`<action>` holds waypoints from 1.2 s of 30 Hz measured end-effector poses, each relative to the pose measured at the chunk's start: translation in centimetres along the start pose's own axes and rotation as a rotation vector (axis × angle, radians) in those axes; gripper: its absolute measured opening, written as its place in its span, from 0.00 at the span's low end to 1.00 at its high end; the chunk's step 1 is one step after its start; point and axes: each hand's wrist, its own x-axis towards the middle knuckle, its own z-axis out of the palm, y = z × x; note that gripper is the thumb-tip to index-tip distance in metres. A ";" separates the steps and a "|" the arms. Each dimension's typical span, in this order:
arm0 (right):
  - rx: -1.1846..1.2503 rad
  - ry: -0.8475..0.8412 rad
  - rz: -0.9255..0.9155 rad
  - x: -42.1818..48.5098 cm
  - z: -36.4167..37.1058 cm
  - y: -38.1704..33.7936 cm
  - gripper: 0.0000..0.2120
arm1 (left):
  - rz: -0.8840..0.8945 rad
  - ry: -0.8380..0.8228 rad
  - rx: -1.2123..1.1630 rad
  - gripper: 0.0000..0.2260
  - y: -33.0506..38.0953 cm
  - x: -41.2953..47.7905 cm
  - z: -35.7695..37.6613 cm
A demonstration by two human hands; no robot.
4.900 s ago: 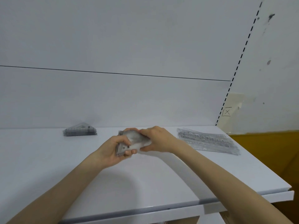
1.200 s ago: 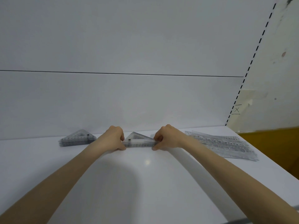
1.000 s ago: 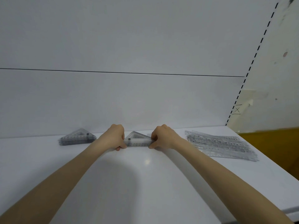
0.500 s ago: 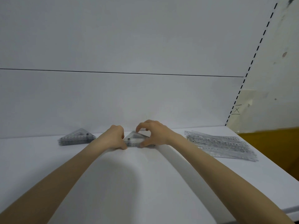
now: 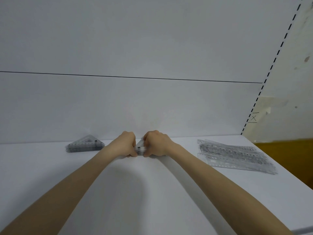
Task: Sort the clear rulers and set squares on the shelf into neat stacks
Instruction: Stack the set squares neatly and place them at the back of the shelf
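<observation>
The white shelf (image 5: 152, 192) carries a loose pile of clear rulers (image 5: 235, 156) at its right end and a neat stack of set squares (image 5: 84, 146) on the left. Between them, the left hand (image 5: 127, 144) and right hand (image 5: 156, 144) clasp a second set-square stack (image 5: 140, 148), fingers curled round its ends.

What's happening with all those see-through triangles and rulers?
A person is tidying clear drawing tools on a white shelf. The left hand and the right hand grip the middle stack of set squares from either side as it sits on the shelf. The left stack of set squares lies squared up nearby. The ruler pile on the right is spread out and not yet neat.
</observation>
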 end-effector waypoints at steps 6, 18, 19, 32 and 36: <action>0.036 0.018 0.042 -0.3 -0.1 -0.1 0.16 | -0.003 -0.039 -0.040 0.05 -0.1 0.5 -0.5; 0.176 -0.039 0.064 -1.6 -1.2 1.0 0.33 | 0.008 -0.070 0.027 0.25 0.3 0.5 -0.6; 0.156 -0.081 0.086 -1.6 -1.5 1.2 0.33 | 0.021 -0.078 0.047 0.27 0.3 0.6 -0.6; 0.130 -0.135 0.074 -0.5 -1.7 1.5 0.18 | 0.062 -0.182 0.086 0.17 1.2 1.5 -1.4; 0.121 -0.141 0.073 -0.6 -1.6 1.4 0.16 | 0.036 -0.176 0.056 0.19 1.1 1.3 -1.4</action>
